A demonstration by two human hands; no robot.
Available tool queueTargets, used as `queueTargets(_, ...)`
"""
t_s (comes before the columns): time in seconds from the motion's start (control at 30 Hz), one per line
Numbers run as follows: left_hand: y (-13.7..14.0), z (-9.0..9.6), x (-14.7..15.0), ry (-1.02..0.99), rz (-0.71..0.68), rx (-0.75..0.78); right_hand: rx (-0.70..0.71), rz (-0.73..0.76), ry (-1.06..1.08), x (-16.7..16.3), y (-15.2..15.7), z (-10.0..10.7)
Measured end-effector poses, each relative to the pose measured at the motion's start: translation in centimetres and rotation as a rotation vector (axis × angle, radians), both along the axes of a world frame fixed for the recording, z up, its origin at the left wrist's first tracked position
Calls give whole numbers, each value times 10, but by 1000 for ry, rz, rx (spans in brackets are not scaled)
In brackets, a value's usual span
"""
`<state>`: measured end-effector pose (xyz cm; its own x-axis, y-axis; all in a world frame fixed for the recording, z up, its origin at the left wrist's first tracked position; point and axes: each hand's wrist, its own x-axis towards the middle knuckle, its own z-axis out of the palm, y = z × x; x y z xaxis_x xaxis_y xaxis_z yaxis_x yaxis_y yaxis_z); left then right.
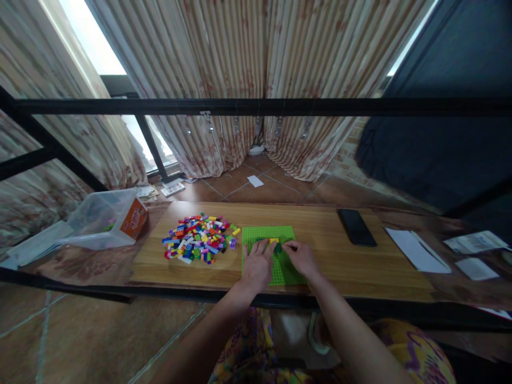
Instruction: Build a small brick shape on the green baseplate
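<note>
A light green studded baseplate lies on the wooden board in front of me. Near its middle sit a yellow brick and some dark green bricks, partly covered by my fingers. My left hand rests on the plate with its fingers stretched forward, the fingertips against these bricks. Just to their right, my right hand has thumb and fingers pinched together over the plate. Whatever is in that pinch is too small to make out. Left of the plate spreads a pile of loose, many-coloured toy bricks.
A clear plastic box with an orange label stands at the far left. To the right lie a black phone and white paper. A black metal bar crosses in front of the curtains.
</note>
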<state>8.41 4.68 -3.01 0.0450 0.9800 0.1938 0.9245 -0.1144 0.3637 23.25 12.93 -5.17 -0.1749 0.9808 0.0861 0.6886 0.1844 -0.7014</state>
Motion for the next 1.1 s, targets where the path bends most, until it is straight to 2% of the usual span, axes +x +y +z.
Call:
queueTargets(0.13,-9,1,-4,-6,50,8,-5,4,32,1,-1,-4)
queueTargets(0.27,-15,-3,0,31,2,12,-6,-11,31,0,-1,-6)
queueTargets(0.63,-12,-11,10,80,-18,-43,-45,-13,26,0,0,-7)
queueTargets(0.9,-10,-9,11,69,-42,-102,-58,-32,-8,-1,3,-13)
queueTargets(1.1,-10,-7,12,66,-33,-106,-59,4,0,-1,5,-10)
